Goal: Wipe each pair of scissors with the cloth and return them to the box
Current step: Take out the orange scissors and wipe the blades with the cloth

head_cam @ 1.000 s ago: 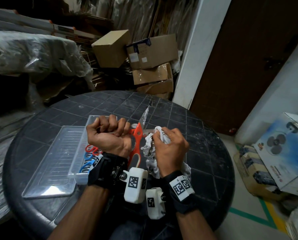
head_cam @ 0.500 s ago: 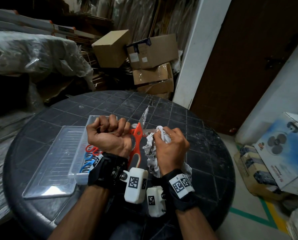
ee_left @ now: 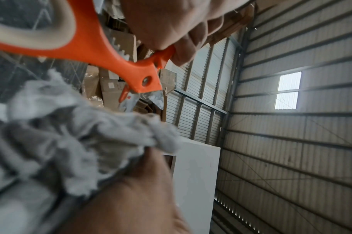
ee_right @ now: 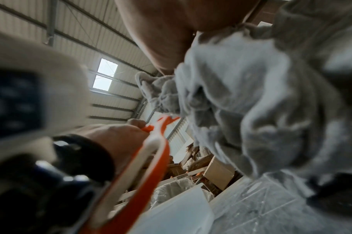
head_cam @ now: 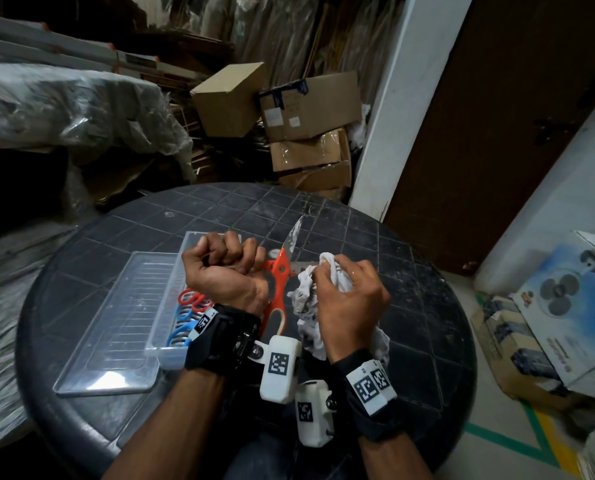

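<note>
Wiping orange-handled steel scissors [head_cam: 278, 271] with crumpled white cloth [head_cam: 306, 299]

Left hand [head_cam: 226, 271] fisted round one handle, blades spread; right hand [head_cam: 348, 299] clutching cloth against lower blade

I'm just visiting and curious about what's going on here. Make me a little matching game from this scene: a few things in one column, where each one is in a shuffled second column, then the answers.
Things
1. orange scissors
2. white cloth
3. red and blue scissors
4. clear lid

Places
A. lying in the clear box
B. flat on the table, left of the box
C. gripped in the left hand, blades open
D. bunched in the right hand, against a blade

Pairs: 1-C, 2-D, 3-A, 4-B
</note>
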{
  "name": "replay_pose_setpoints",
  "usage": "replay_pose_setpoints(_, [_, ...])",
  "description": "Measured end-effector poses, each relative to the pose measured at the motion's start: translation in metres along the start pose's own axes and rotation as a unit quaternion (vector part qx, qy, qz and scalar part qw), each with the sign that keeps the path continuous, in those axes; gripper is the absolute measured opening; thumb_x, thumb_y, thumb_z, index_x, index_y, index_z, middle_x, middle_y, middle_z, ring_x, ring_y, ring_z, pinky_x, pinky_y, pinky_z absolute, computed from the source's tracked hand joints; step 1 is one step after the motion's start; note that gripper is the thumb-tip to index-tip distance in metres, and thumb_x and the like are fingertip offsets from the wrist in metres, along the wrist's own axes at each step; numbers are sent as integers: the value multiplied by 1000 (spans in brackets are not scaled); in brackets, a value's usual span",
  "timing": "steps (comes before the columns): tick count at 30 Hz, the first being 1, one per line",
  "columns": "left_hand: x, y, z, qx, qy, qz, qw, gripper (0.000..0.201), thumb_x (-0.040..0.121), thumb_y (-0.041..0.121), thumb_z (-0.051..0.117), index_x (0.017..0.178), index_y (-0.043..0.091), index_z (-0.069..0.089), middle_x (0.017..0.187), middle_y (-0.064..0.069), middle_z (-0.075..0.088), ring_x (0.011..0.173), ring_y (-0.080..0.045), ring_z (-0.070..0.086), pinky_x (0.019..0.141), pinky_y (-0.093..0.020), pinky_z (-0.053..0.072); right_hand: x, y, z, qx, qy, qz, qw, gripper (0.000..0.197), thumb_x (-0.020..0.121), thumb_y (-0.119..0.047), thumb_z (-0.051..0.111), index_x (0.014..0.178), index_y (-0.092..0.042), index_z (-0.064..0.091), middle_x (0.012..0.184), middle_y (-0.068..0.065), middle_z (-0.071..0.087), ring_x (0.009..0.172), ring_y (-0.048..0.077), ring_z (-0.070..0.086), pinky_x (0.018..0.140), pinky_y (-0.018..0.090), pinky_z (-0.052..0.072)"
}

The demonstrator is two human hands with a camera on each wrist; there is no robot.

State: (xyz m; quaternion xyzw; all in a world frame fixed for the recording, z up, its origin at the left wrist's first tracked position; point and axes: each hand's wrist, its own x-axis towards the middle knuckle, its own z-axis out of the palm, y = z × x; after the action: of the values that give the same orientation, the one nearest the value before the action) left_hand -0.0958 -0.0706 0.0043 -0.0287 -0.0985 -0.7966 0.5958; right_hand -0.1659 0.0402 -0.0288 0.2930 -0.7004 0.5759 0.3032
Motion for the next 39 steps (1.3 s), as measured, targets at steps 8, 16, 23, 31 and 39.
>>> replay_pose_setpoints(8, [-4, 0, 3, -8, -16, -10, 1000, 37, 95, 25, 27, 60, 21, 18, 49, 5, 15, 37, -10, 11, 43, -16, 15, 4, -2, 6, -21, -84, -3, 996, 10, 82, -13, 85, 90, -12, 80, 75, -4, 65, 58, 6, 62, 49, 18, 53])
replay_pose_setpoints(16, [-3, 4, 3, 1, -18, -17, 1000, 36, 94, 27, 29, 61, 21, 17, 51, 4, 14, 40, -11, 9, 44, -19, 13, 20, 4, -7, 7, -45, 76, 996, 23, 83, -14, 85, 104, -7, 79, 83, -14, 63, 70, -17, 62, 56, 4, 48])
replay_pose_setpoints(23, [-7, 4, 7, -1, -13, -18, 1000, 38, 95, 26, 28, 60, 20, 18, 51, 4, 14, 40, -10, 9, 44, -17, 14, 19, -15, 0, -50, -146, 1, 988, 10, 87, -19, 81, 95, -14, 80, 80, -5, 64, 66, 5, 61, 54, 23, 55])
replay_pose_setpoints(31, [-1, 6, 4, -10, -35, -15, 999, 37, 94, 28, 29, 61, 21, 17, 50, 5, 14, 41, -10, 7, 44, -18, 12, 40, -5, -13, -76, -125, -4, 989, 17, 86, -20, 83, 100, -12, 81, 81, -6, 67, 66, -4, 58, 56, 7, 46])
replay_pose_setpoints(39, [-3, 5, 3, -12, -28, -21, 999, 37, 95, 28, 28, 60, 21, 17, 50, 5, 14, 39, -10, 9, 44, -16, 14, 25, -11, -6, -73, -169, -15, 983, 17, 90, -21, 78, 104, -13, 80, 83, -5, 62, 69, 7, 60, 59, 27, 57])
